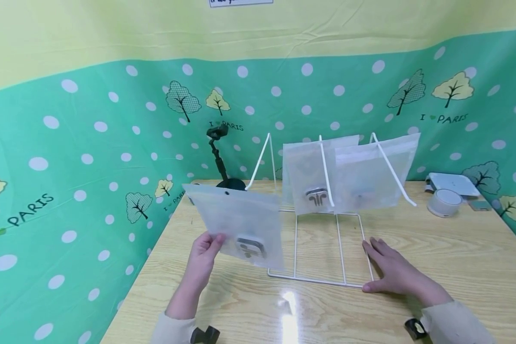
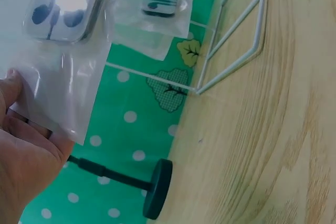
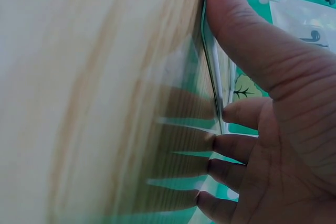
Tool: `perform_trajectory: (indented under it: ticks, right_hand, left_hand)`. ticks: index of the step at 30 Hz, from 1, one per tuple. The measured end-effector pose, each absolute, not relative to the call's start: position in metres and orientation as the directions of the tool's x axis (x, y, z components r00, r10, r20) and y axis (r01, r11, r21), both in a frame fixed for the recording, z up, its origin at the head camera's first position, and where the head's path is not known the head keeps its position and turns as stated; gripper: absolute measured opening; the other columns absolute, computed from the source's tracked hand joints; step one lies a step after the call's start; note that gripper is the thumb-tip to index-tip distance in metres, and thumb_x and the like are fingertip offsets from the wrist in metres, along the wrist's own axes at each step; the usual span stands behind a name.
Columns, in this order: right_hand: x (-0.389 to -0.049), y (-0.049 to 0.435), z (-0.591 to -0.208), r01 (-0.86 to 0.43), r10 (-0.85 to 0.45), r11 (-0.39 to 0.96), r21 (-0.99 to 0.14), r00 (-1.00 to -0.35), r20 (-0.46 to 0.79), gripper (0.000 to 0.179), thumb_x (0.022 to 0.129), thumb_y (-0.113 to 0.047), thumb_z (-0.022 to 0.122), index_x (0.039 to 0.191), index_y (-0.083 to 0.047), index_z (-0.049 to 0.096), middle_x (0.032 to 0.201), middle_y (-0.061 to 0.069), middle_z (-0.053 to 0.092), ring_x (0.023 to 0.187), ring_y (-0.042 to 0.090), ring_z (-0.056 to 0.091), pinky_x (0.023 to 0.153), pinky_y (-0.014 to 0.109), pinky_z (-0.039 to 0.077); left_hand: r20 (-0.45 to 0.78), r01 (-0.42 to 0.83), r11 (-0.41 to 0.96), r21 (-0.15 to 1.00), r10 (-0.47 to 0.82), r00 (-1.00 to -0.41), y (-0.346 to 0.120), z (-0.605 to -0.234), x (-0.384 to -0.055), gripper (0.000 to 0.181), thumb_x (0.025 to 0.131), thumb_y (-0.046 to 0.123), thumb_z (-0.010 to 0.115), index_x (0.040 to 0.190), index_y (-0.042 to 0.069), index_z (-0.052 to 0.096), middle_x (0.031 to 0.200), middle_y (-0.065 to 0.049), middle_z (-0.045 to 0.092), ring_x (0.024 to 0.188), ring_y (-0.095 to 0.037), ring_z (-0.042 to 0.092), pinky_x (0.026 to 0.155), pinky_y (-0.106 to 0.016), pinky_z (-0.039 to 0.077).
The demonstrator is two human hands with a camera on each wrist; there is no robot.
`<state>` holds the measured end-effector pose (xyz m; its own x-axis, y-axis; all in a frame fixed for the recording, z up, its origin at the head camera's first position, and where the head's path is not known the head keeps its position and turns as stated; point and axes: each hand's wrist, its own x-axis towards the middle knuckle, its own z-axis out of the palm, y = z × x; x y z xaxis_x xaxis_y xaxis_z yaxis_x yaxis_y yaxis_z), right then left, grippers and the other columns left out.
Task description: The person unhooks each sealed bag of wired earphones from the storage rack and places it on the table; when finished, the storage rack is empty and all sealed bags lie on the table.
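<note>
Earphone bag (image 1: 236, 217): pinched by our left hand (image 1: 203, 255), thumb against fingers, extending rightward from them.
Punched hole (image 1: 227, 193): beyond those fingertips; we should align it squarely with the left prong (image 1: 258, 161).
Wire rack (image 1: 318, 281): right side against our right hand (image 1: 389, 270), fingers spread; best kept steady.

We faced a green and yellow cloth (image 1: 258, 86), dotted and tree-printed, behind a wooden table (image 1: 456, 248) that reflected bright light (image 1: 290, 320).

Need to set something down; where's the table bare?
Bare: table in front of the wire rack, between left hand and right hand; also right of that hand, short of the white cylinder. Crowded: around the hanging bags and the held bag.
</note>
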<state>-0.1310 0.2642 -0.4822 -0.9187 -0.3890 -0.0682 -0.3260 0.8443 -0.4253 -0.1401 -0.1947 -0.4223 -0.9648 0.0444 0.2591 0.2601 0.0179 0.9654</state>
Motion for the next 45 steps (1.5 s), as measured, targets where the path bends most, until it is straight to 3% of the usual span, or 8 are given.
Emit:
perform_trajectory:
  ticks: [3, 6, 12, 20, 28, 36, 41, 45]
  right_hand:
    - [-0.13, 0.264, -0.482, -0.319, -0.386, 0.844, -0.431, -0.92, -0.074, 0.118, 0.065, -0.065, 0.077, 0.146, 0.009, 0.033, 0.148, 0.039, 0.025, 0.133, 0.059, 0.022, 0.1, 0.072, 0.027]
    - [-0.13, 0.264, -0.482, -0.318, -0.386, 0.842, -0.435, -0.919, -0.075, 0.118, 0.065, -0.065, 0.076, 0.146, 0.009, 0.033, 0.148, 0.039, 0.025, 0.133, 0.059, 0.022, 0.1, 0.072, 0.026]
    - [-0.131, 0.265, -0.483, -0.325, -0.392, 0.839, -0.436, -0.917, -0.07, 0.118, 0.065, -0.065, 0.076, 0.146, 0.009, 0.033, 0.148, 0.039, 0.025, 0.133, 0.059, 0.022, 0.1, 0.072, 0.026]
    - [-0.132, 0.265, -0.485, -0.316, -0.382, 0.838, -0.445, -0.922, -0.065, 0.119, 0.064, -0.068, 0.075, 0.146, 0.008, 0.034, 0.149, 0.038, 0.025, 0.134, 0.058, 0.021, 0.101, 0.071, 0.026]
    - [-0.131, 0.265, -0.483, -0.314, -0.382, 0.84, -0.443, -0.921, -0.072, 0.119, 0.064, -0.067, 0.075, 0.146, 0.008, 0.033, 0.149, 0.038, 0.025, 0.134, 0.058, 0.022, 0.101, 0.071, 0.027]
    - [-0.131, 0.265, -0.482, -0.334, -0.385, 0.849, -0.409, -0.922, -0.047, 0.118, 0.063, -0.064, 0.078, 0.146, 0.009, 0.034, 0.147, 0.039, 0.026, 0.132, 0.059, 0.024, 0.1, 0.07, 0.029]
    - [-0.131, 0.264, -0.481, -0.335, -0.386, 0.848, -0.411, -0.921, -0.046, 0.118, 0.064, -0.064, 0.078, 0.146, 0.009, 0.034, 0.147, 0.039, 0.026, 0.132, 0.059, 0.024, 0.1, 0.071, 0.028]
    - [-0.13, 0.264, -0.481, -0.333, -0.386, 0.847, -0.415, -0.921, -0.048, 0.118, 0.064, -0.064, 0.077, 0.146, 0.008, 0.034, 0.147, 0.039, 0.026, 0.132, 0.059, 0.024, 0.1, 0.071, 0.028]
  left_hand:
    - [0.292, 0.292, 0.003, 0.956, 0.043, -0.955, -0.202, -0.421, -0.138, 0.02, 0.1, 0.007, 0.052, 0.097, 0.019, 0.068, 0.092, 0.008, 0.069, 0.09, -0.006, 0.061, 0.085, -0.022, 0.047]
    - [0.3, 0.3, 0.001, 0.954, 0.025, -0.954, -0.21, -0.421, -0.136, 0.023, 0.1, 0.007, 0.051, 0.09, 0.022, 0.065, 0.088, 0.01, 0.065, 0.087, -0.005, 0.056, 0.079, -0.024, 0.044]
    - [0.294, 0.294, -0.017, 0.956, -0.02, -0.956, -0.224, -0.422, -0.131, 0.024, 0.101, 0.006, 0.049, 0.087, 0.02, 0.062, 0.086, 0.01, 0.062, 0.084, -0.004, 0.053, 0.076, -0.024, 0.043]
    - [0.337, 0.336, -0.174, 0.926, -0.022, -0.941, -0.243, -0.428, -0.131, 0.023, 0.103, 0.006, 0.045, 0.091, 0.017, 0.061, 0.094, 0.009, 0.064, 0.086, -0.004, 0.058, 0.075, -0.021, 0.047]
    - [0.325, 0.329, -0.217, 0.919, -0.059, -0.944, -0.26, -0.434, -0.138, 0.026, 0.104, 0.008, 0.042, 0.101, 0.017, 0.066, 0.098, 0.006, 0.069, 0.087, -0.006, 0.066, 0.075, -0.02, 0.052]
    - [0.166, 0.173, -0.038, 0.984, -0.149, -0.975, -0.267, -0.44, -0.145, 0.018, 0.102, 0.015, 0.049, 0.105, 0.018, 0.067, 0.097, 0.01, 0.07, 0.091, -0.003, 0.066, 0.079, -0.02, 0.054]
    - [0.057, 0.033, 0.143, 0.989, -0.166, -0.984, -0.268, -0.448, -0.152, 0.031, 0.101, 0.025, 0.053, 0.117, -0.001, 0.062, 0.1, 0.011, 0.068, 0.094, -0.003, 0.062, 0.081, -0.02, 0.052]
    - [-0.015, -0.058, 0.249, 0.967, -0.169, -0.985, -0.267, -0.453, -0.157, 0.042, 0.102, 0.028, 0.052, 0.123, -0.007, 0.057, 0.111, -0.001, 0.068, 0.097, -0.004, 0.06, 0.083, -0.02, 0.049]
